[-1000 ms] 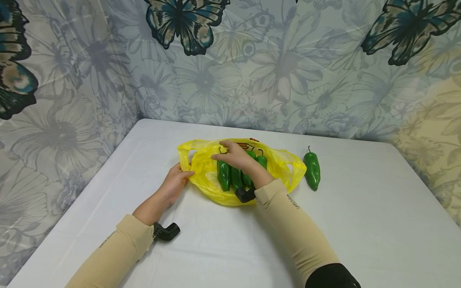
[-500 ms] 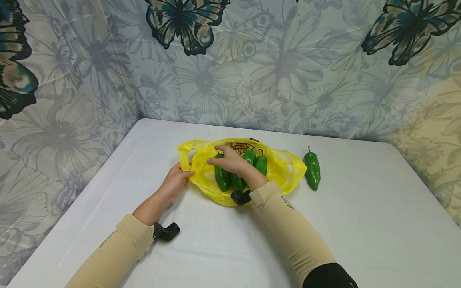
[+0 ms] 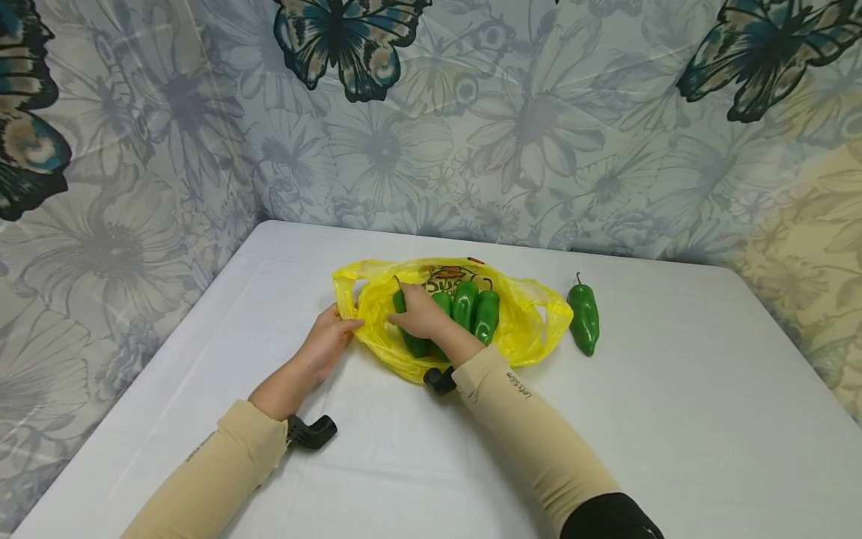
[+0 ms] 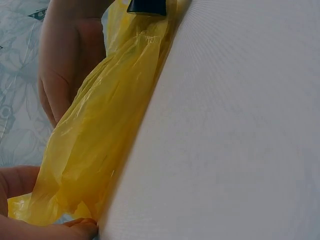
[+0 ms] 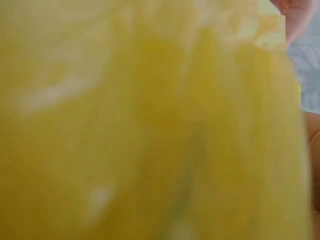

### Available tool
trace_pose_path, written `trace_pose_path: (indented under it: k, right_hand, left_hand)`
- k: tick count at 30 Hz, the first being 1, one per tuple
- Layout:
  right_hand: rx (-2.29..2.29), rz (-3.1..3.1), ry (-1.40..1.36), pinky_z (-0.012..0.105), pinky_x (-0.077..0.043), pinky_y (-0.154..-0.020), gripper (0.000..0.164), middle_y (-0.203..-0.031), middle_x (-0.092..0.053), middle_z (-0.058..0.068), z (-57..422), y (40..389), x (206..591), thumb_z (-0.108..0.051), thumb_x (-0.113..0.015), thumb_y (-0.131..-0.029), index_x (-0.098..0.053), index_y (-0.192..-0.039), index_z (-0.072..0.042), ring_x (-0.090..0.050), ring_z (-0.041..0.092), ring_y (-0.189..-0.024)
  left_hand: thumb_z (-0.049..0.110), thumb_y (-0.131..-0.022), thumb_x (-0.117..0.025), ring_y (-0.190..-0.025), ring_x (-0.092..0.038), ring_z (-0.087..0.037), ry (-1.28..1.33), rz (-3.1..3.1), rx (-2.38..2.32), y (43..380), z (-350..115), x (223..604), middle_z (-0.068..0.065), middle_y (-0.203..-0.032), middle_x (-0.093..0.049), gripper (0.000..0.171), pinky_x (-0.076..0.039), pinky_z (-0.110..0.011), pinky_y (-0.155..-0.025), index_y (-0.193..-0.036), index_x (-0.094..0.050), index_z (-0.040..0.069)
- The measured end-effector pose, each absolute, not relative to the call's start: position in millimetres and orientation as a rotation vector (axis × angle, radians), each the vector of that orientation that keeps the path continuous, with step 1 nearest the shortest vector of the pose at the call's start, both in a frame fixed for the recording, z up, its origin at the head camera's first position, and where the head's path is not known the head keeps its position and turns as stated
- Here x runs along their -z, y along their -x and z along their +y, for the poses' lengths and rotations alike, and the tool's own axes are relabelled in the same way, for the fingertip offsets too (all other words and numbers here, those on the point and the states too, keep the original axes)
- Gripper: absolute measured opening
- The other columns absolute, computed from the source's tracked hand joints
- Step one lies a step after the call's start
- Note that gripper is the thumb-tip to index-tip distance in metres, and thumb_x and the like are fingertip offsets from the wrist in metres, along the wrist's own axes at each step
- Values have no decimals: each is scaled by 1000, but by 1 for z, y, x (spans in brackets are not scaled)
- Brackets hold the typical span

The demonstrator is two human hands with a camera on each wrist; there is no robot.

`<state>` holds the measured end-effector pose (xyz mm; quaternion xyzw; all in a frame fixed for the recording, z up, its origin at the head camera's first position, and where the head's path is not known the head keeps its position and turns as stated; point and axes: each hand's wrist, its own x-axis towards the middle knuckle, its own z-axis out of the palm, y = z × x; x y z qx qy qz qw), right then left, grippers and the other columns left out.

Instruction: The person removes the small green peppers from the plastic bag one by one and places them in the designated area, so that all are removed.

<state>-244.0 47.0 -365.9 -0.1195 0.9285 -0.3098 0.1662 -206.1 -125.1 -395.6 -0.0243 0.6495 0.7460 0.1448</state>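
A yellow plastic bag [image 3: 521, 303] lies spread with its mouth up in the head view, and several green peppers [image 3: 485, 314] lie inside it. My left hand [image 3: 322, 346] pinches the bag's left edge near the handle loop; the left wrist view shows the thumb and a finger at the yellow plastic [image 4: 95, 150]. Within the bag's mouth, my right hand [image 3: 424, 311] holds the leftmost pepper [image 3: 413, 346], whose middle is hidden behind the hand. In the right wrist view the blurred bag [image 5: 150, 125] fills most of the picture.
One more green pepper [image 3: 583, 318] lies on the white-covered table [image 3: 673, 389], just right of the bag. A patterned cloth wall [image 3: 525, 150] stands behind the table. Black camera mounts [image 3: 313, 433] stick out from both wrists.
My right hand has moved left and slightly down inside the bag, and the leftmost pepper has shifted left with it. More of the other peppers shows now. The left hand stays put.
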Motion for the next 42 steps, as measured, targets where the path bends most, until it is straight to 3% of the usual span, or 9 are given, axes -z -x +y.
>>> trace_pose_path:
  k: [11,29,38,42]
  right_hand:
    - [771,2642,380,44,-25,-113,75,-154,-10,22,39,239,374,-18,-51,-95,-2,-150,-5,-18,34,-141]
    - [963,2644,415,42,-26,-113,65,-151,-21,23,42,240,372,-4,-46,-93,-12,-147,1,-23,32,-140]
    - [1037,2647,342,43,-30,-111,63,-151,-23,21,43,243,367,-8,-46,-94,-14,-147,-2,-26,31,-139]
    - [1076,2636,317,43,-35,-107,62,-147,-31,21,42,242,365,-10,-46,-93,-17,-147,-2,-36,30,-132]
  left_hand:
    - [1,-94,-41,-140,-23,-23,63,1875,-2146,205,-125,396,-13,-153,-21,60,-21,-37,-116,-147,-13,0]
    - [1,-94,-42,-140,-24,-22,44,1877,-2148,205,-125,397,-12,-153,-23,60,-21,-36,-115,-147,-14,1]
    - [0,-94,-41,-139,-24,-21,37,1874,-2151,204,-124,396,-11,-153,-23,59,-21,-37,-115,-147,-15,2]
    - [1,-94,-41,-138,-26,-21,46,1876,-2153,204,-124,395,-11,-152,-25,59,-21,-36,-115,-147,-16,3]
